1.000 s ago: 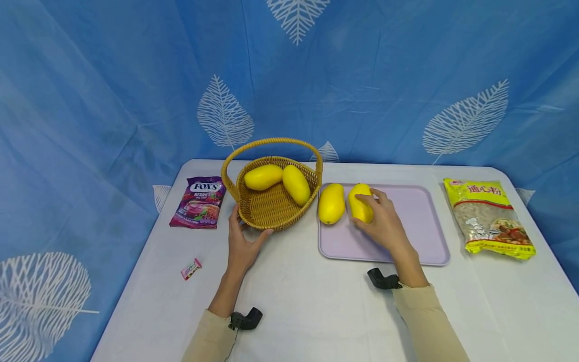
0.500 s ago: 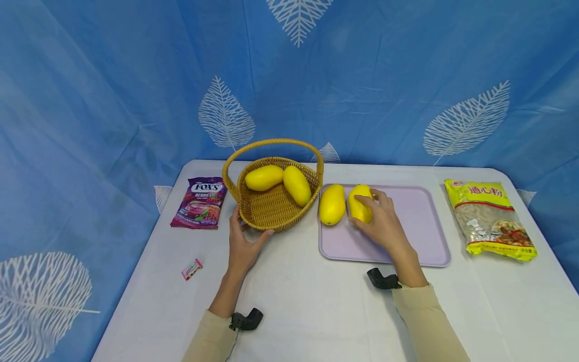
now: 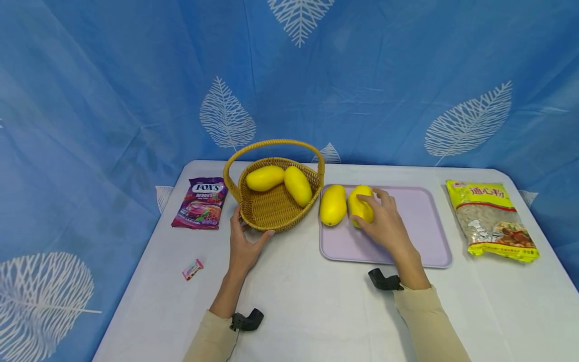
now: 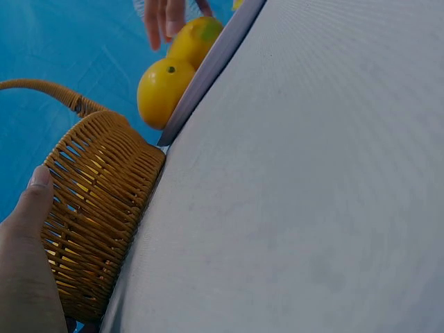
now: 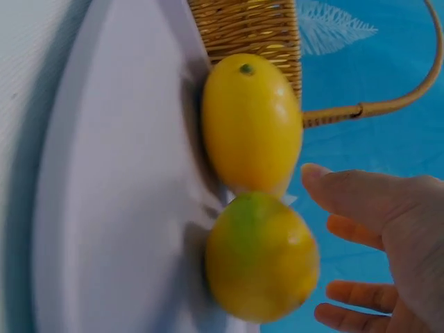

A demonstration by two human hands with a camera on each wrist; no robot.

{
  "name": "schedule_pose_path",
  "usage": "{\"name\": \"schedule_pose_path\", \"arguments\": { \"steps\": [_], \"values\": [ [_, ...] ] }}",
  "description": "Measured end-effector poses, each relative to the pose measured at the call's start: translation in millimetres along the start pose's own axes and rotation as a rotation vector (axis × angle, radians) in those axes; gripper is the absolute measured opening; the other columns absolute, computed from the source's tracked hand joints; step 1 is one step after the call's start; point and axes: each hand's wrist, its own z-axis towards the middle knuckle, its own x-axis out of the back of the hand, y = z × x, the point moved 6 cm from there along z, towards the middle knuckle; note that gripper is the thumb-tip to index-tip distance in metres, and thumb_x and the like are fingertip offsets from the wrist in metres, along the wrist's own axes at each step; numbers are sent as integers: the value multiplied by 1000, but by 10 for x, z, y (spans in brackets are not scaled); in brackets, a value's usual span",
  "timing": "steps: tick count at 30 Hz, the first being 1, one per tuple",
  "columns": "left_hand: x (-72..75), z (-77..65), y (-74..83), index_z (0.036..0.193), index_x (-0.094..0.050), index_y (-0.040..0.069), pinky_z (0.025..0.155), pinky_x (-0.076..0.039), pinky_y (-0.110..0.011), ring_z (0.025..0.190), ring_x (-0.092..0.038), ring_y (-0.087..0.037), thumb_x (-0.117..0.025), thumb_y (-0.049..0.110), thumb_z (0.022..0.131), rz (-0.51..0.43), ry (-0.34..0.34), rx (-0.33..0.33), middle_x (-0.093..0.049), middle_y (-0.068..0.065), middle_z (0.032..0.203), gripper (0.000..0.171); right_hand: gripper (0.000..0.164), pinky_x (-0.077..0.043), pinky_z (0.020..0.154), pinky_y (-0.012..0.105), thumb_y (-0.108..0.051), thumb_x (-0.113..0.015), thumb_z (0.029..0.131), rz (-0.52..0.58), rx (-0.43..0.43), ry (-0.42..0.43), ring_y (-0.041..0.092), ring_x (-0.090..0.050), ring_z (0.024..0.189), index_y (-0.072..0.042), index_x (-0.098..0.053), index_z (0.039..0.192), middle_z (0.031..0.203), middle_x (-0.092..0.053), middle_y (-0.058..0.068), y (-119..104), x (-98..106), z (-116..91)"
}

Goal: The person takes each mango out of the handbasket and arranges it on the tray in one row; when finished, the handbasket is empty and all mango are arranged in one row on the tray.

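My left hand [image 3: 245,247] holds the wicker basket [image 3: 273,215] at its near left side, fingers along the left wall and thumb at the front. The thumb presses the woven wall in the left wrist view. Inside the basket lie two yellow mangoes, one on the left [image 3: 265,178] and one on the right [image 3: 298,186]. Two more are side by side on the lilac tray [image 3: 407,236]: a left mango [image 3: 332,205] and a right mango [image 3: 360,207] with a green patch. Over the right one hovers my right hand [image 3: 383,221], fingers spread and apart from it in the right wrist view.
A purple candy bag [image 3: 200,203] lies left of the basket, with a small wrapped candy [image 3: 192,270] nearer me. Right of the tray is a yellow bag of macaroni [image 3: 492,220]. A blue leaf-print cloth [image 3: 362,90] hangs behind the white table [image 3: 312,306].
My right thumb has come slightly away from the right mango, and more of that mango's near end shows. The left hand and basket stay in place.
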Motion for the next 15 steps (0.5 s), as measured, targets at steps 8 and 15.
{"name": "schedule_pose_path", "arguments": {
  "steps": [8, 15],
  "values": [
    [1, 5, 3, 153, -16, -4, 101, -39, -61, 129, -40, -47, -82, 7, 78, 1, 2, 10, -33, -32, 146, 100, 53, -40, 103, 61, -19, -80, 83, 111, 228, 73, 40, -42, 132, -12, -61, 132, 146, -44, 19, -462, 197, 121],
    [-4, 1, 0, 153, -15, -2, 103, -38, -61, 130, -39, -46, -82, 7, 78, -6, 2, 30, -32, -31, 147, 101, 56, -43, 106, 54, -22, -77, 85, 204, 353, -64, 33, -47, 131, -12, -56, 137, 146, -44, 15, -893, 96, 312]
  ]
}}
